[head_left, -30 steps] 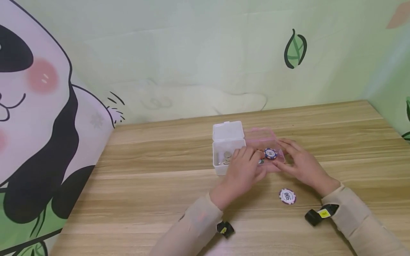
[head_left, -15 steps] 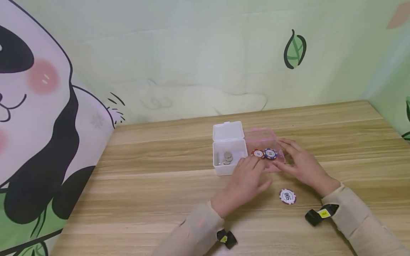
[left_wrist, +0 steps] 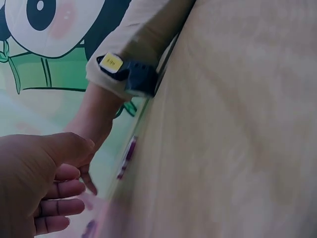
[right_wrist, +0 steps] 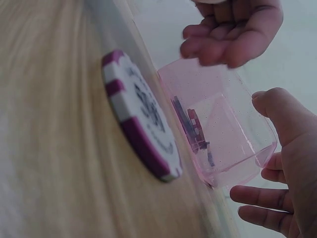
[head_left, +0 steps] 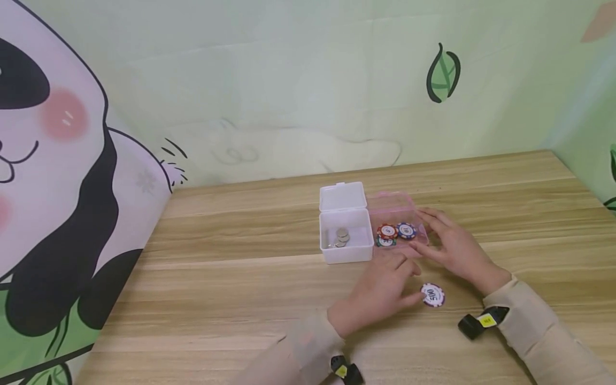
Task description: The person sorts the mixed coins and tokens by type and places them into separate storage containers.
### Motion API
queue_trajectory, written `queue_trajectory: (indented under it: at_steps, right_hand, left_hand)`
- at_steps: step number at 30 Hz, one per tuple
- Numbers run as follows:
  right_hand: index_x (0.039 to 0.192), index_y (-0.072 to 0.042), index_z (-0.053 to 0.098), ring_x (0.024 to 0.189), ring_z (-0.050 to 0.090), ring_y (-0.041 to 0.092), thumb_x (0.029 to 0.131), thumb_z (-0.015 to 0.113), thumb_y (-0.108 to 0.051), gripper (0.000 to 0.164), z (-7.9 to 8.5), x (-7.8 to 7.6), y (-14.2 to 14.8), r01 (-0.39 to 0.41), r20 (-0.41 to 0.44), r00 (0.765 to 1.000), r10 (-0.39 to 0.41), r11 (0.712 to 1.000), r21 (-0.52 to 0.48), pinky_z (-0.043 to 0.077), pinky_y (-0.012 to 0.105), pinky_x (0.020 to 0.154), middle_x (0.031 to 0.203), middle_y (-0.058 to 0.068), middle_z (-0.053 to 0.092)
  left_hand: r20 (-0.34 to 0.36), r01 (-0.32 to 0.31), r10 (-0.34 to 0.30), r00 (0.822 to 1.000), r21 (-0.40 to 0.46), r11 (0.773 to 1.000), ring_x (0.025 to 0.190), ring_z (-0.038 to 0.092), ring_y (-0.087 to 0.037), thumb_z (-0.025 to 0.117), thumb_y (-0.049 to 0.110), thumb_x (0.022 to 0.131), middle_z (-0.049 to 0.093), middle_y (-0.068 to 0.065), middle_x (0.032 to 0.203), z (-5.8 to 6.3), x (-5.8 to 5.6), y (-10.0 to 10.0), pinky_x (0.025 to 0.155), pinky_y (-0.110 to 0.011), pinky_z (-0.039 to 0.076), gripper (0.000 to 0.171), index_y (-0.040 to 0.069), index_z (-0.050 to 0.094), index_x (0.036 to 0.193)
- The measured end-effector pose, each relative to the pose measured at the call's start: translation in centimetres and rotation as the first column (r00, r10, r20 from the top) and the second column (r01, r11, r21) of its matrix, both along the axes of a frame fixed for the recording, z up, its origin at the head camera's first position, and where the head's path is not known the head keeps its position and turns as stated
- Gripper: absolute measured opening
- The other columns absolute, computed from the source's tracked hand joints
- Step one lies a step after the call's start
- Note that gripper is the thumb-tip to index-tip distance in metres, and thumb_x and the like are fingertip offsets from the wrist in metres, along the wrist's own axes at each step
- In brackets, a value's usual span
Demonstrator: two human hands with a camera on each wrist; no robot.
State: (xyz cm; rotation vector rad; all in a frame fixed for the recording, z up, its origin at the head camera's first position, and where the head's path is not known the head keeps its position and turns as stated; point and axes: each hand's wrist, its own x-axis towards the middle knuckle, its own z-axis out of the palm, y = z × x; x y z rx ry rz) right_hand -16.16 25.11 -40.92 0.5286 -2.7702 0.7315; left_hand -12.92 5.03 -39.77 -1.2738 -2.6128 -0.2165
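My left hand (head_left: 382, 283) is low over the table, fingers loosely bent and holding nothing, its thumb tip at the left edge of a purple-and-white poker chip (head_left: 434, 295) marked 500. That chip lies flat on the table in front of the pink box; in the right wrist view the chip (right_wrist: 143, 114) is close to the camera. My right hand (head_left: 454, 248) rests against the right end of the open see-through pink box (head_left: 392, 216), thumb at the front corner, fingers along the side. Inside are a red chip (head_left: 387, 231), a blue chip (head_left: 406, 230) and a partly covered green chip (head_left: 385, 242).
An open white box (head_left: 348, 255) with several coins (head_left: 342, 234) stands against the left side of the pink box, lid tipped back. Wood-grain table (head_left: 231, 289) extends around them. A printed cloth wall (head_left: 289, 85) rises behind the table.
My left hand has withdrawn from the pink box, down and toward the purple chip, uncovering the red and green chips. The purple chip has turned slightly. My right hand has stayed put.
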Motion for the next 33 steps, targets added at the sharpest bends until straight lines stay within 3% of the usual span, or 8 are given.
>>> queue_trajectory:
  at_steps: [7,25,33]
  right_hand:
    - [0.138,0.004,0.044,0.124,0.048,0.045,0.087,0.069,-0.028,0.066,-0.1,-0.1,-0.1,0.000,-0.009,1.000,0.000,1.000,-0.003,0.043,0.059,0.100,0.142,0.022,0.044]
    - [0.138,0.004,0.044,0.121,0.051,0.044,0.087,0.069,-0.028,0.066,-0.1,-0.2,-0.1,-0.007,-0.014,1.000,0.006,1.000,-0.019,0.043,0.059,0.100,0.142,0.022,0.044]
    - [0.139,0.003,0.044,0.119,0.053,0.043,0.087,0.069,-0.029,0.066,0.0,0.0,0.0,-0.008,-0.004,1.000,0.008,1.000,-0.020,0.044,0.059,0.099,0.143,0.022,0.044]
  left_hand:
    - [0.105,-0.011,0.014,0.994,-0.031,0.999,0.113,0.056,-0.010,0.066,0.052,0.085,0.062,0.007,0.110,-0.7,0.7,0.6,0.107,-0.026,0.040,0.040,0.020,0.064,0.109]
    - [0.132,-0.053,0.060,0.989,-0.061,0.997,0.110,0.051,-0.009,0.066,0.056,0.083,0.057,0.008,0.109,-2.0,0.6,1.6,0.107,-0.027,0.038,0.042,0.022,0.065,0.108]
    - [0.118,-0.032,0.035,0.992,-0.025,0.999,0.105,0.049,-0.008,0.067,0.055,0.082,0.054,0.009,0.103,-2.4,0.6,1.7,0.102,-0.025,0.039,0.039,0.024,0.065,0.106]
